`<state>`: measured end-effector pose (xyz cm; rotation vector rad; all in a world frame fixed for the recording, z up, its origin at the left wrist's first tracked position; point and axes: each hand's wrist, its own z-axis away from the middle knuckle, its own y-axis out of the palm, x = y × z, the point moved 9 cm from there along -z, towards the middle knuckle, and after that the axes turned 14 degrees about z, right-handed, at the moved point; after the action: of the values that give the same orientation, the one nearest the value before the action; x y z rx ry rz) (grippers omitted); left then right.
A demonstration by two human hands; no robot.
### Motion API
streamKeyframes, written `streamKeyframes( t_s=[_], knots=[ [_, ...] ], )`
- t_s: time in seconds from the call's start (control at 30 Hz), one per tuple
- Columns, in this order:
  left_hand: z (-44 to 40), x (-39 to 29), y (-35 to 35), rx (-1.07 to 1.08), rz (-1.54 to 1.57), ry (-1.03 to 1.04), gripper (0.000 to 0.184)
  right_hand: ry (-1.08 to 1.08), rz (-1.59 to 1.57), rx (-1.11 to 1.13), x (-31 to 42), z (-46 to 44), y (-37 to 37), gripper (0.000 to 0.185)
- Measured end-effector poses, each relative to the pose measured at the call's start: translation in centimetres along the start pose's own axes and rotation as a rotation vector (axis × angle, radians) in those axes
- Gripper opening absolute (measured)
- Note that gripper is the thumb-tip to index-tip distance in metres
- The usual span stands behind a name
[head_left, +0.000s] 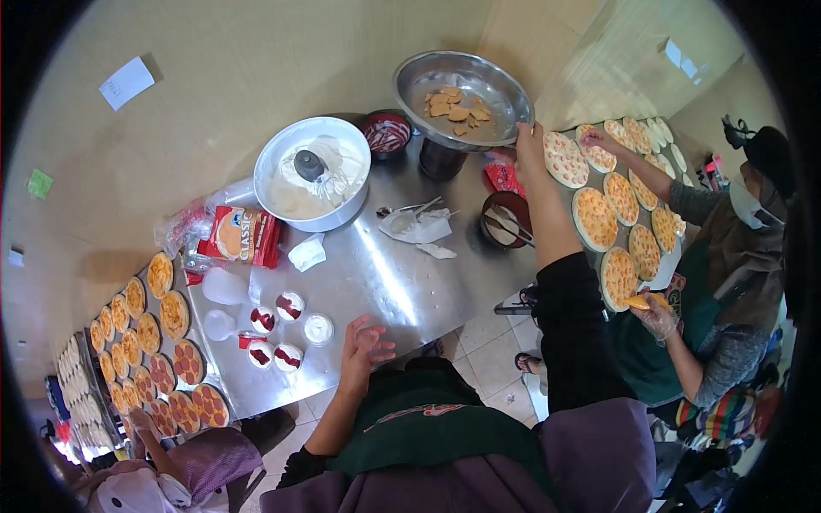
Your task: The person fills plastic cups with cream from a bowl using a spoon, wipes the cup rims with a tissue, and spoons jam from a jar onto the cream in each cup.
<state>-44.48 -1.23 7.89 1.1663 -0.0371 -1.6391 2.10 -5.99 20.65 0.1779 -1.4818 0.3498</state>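
Note:
My right hand (pixel 530 145) grips the rim of a wide steel bowl (pixel 412 73) that holds broken tan biscuit pieces (pixel 451 104). The bowl is over a dark container (pixel 441 161). My left hand (pixel 367 340) is over the table's front edge, fingers apart, with nothing seen in it. Left of it stand a cup of white cream (pixel 318 328) and several cups with red topping (pixel 289 305). Behind them are a red biscuit pack (pixel 243 234) and a large white tub of cream (pixel 267 192).
Bowls with red residue (pixel 386 135) and with utensils (pixel 505 219) stand on the steel table (pixel 376 282). Spoons lie on paper (pixel 416 225). Round pizzas (pixel 596 218) cover the right side, where a gloved co-worker (pixel 727 282) stands. More pizzas (pixel 175 314) and another person (pixel 162 474) are left.

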Motion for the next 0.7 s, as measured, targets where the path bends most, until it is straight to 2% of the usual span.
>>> streamKeyframes(
  t_s=[0.17,0.33,0.47,0.53,0.57,0.63,0.67,0.7],
  knots=[
    [-0.2,-0.3,0.1,0.014,-0.013,0.014,0.049,0.028,0.005,-0.035,-0.4,-0.2,-0.2,0.052],
    [0.2,-0.4,-0.2,0.014,-0.031,-0.008,0.050,0.146,0.083,0.036,-1.1,-0.5,-0.1,0.069],
    [0.3,0.0,-0.7,0.046,-0.058,-0.034,0.050,0.151,0.123,0.001,-1.8,-0.8,-0.8,0.075],
    [0.7,0.7,-0.4,0.122,-0.042,-0.064,0.048,-0.019,0.374,-0.305,-2.0,-1.6,-4.2,0.071],
    [0.9,1.1,-0.7,0.110,-0.054,-0.080,0.048,0.004,0.372,-0.305,-1.6,0.8,-4.0,0.071],
    [1.5,3.2,0.3,0.273,-0.182,-0.172,0.045,-0.273,0.393,-0.511,2.5,7.8,-5.2,0.057],
    [1.6,4.4,-0.7,0.262,-0.200,-0.191,0.045,-0.350,0.259,-0.483,2.6,10.8,-5.1,0.049],
    [1.8,6.8,-1.1,0.377,-0.334,-0.258,0.045,-0.430,0.126,-0.461,2.2,13.9,-5.2,0.042]
  ],
)
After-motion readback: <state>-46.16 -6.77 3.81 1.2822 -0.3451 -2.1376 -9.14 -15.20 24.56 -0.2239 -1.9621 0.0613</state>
